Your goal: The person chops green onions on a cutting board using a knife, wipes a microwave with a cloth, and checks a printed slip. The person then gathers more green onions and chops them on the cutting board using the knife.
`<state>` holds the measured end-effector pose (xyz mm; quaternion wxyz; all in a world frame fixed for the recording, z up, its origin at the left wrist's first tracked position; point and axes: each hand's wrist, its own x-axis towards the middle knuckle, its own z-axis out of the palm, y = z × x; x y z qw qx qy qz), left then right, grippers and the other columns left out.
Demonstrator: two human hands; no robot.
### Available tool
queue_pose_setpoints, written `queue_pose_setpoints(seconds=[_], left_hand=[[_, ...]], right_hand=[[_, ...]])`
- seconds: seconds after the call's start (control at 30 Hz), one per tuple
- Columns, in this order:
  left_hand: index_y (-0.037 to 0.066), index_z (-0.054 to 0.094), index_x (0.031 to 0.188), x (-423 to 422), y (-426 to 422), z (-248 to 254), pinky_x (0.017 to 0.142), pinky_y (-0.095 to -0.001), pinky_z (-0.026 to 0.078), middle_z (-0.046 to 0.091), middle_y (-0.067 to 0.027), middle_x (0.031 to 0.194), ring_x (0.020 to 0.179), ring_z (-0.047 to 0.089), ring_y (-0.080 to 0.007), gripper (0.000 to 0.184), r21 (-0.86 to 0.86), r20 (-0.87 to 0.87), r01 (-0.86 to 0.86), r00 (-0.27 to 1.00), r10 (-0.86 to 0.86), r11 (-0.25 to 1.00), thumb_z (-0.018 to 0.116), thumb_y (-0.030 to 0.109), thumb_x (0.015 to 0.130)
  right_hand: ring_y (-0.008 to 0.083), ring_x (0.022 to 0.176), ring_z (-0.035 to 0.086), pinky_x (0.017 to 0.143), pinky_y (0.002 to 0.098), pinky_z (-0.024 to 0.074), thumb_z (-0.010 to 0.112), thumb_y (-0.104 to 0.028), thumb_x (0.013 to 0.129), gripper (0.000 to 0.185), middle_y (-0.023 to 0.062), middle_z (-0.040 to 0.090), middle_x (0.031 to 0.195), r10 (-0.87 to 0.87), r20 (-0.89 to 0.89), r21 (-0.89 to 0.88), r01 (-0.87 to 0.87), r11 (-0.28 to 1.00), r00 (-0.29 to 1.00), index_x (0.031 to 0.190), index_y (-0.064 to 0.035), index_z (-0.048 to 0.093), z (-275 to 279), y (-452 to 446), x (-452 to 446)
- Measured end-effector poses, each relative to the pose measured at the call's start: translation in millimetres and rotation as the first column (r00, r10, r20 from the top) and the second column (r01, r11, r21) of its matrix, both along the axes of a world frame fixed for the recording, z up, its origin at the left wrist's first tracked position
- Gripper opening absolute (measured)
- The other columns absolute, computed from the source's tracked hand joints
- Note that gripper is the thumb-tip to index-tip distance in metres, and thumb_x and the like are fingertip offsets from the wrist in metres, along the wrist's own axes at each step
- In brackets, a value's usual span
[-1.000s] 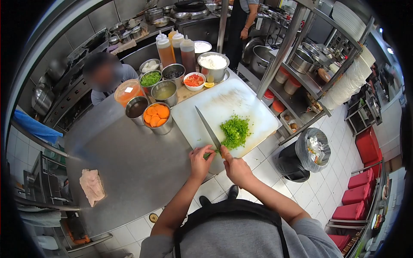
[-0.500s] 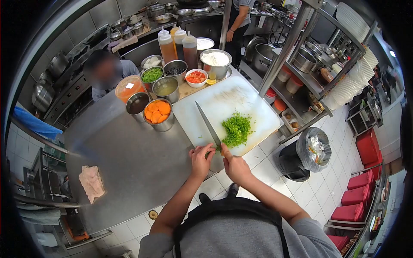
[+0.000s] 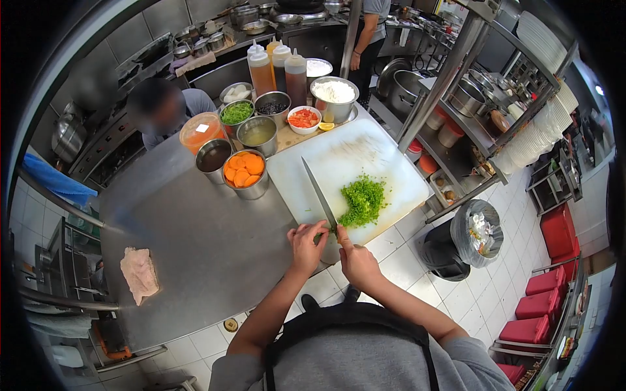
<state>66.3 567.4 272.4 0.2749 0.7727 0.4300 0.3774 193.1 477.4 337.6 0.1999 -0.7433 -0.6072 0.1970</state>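
Observation:
My right hand (image 3: 358,264) is closed round the handle of a long chef's knife (image 3: 318,189), index finger stretched toward the blade. The blade lies over the white cutting board (image 3: 293,159), its tip pointing away from me. My left hand (image 3: 308,249) is at the board's near edge, left of the knife, its fingers curled toward the blade. Whatever those fingers hold is too small to make out; a little green shows by the blade. Just right of the knife lies a heap of finely chopped green herbs (image 3: 364,199).
Left of the board stand metal tubs of sliced carrots (image 3: 243,171), dark sauce (image 3: 213,156) and shredded greens (image 3: 237,113). Squeeze bottles (image 3: 262,73) stand behind. A raw piece of meat (image 3: 139,274) lies on the steel table (image 3: 195,260). A bin (image 3: 456,241) is right; co-workers are beyond.
The view has shifted slightly, so the board and tubs appear a little lower and farther right. Both hands stay at the board's near edge, the right still on the knife.

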Motion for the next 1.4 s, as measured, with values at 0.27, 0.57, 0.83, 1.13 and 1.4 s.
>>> queue_pose_setpoints(seconds=[0.27, 0.57, 0.83, 1.13, 1.4], left_hand=[[0.014, 0.068, 0.108, -2, 1, 1, 0.091, -0.0429, 0.033, 0.071, 0.0052, 0.087, 0.093, 0.062, -0.0185, 0.03, -0.037, 0.037, 0.001, 0.999, 0.001, 0.999, 0.072, 0.015, 0.079], [0.016, 0.068, 0.109, -5, -2, -5, 0.089, -0.0412, 0.033, 0.072, 0.0045, 0.088, 0.093, 0.062, -0.0177, 0.031, 0.033, 0.022, -0.003, 1.0, 0.003, 0.999, 0.073, 0.015, 0.078], [0.015, 0.068, 0.108, -6, -1, -2, 0.087, -0.0375, 0.034, 0.071, 0.0043, 0.088, 0.094, 0.062, -0.0175, 0.031, -0.016, 0.076, 0.001, 0.997, 0.001, 1.0, 0.074, 0.013, 0.077], [0.015, 0.069, 0.106, -10, -4, -5, 0.087, -0.038, 0.034, 0.071, 0.0033, 0.09, 0.095, 0.061, -0.0181, 0.029, 0.064, 0.084, -0.009, 0.996, 0.004, 0.998, 0.073, 0.011, 0.078], [0.014, 0.068, 0.106, -13, 1, 0, 0.088, -0.0381, 0.036, 0.071, 0.0027, 0.09, 0.095, 0.062, -0.0194, 0.029, -0.03, 0.055, 0.026, 0.998, -0.024, 0.999, 0.074, 0.014, 0.077]], right_hand=[[0.0465, 0.073, 0.064, 0.071, 0.054, 0.0513, 0.051, -0.012, 0.091, 0.06, 0.0281, 0.066, 0.086, 0.01, 0.054, -0.108, -0.004, 0.994, 0.998, 0.147, -0.0111, 0.03, -1, -3, -2], [0.0472, 0.073, 0.063, 0.07, 0.0539, 0.0514, 0.051, -0.014, 0.092, 0.06, 0.0297, 0.065, 0.081, 0.0, 0.002, -0.061, 0.001, 0.998, 1.0, 0.148, -0.0132, 0.029, 0, -3, -4], [0.0471, 0.072, 0.063, 0.07, 0.0547, 0.0513, 0.051, -0.014, 0.092, 0.059, 0.0296, 0.065, 0.079, 0.006, 0.011, -0.089, -0.005, 0.996, 1.0, 0.147, -0.0126, 0.03, 12, -1, -6], [0.0469, 0.07, 0.063, 0.069, 0.0539, 0.0513, 0.052, -0.012, 0.091, 0.058, 0.0287, 0.065, 0.077, 0.012, 0.001, -0.055, -0.012, 0.998, 1.0, 0.146, -0.0099, 0.032, 7, -1, -9], [0.0463, 0.071, 0.063, 0.068, 0.0546, 0.051, 0.052, -0.013, 0.091, 0.058, 0.0281, 0.064, 0.076, 0.001, 0.012, -0.025, -0.001, 1.0, 1.0, 0.146, -0.0112, 0.032, 4, -2, -11]])
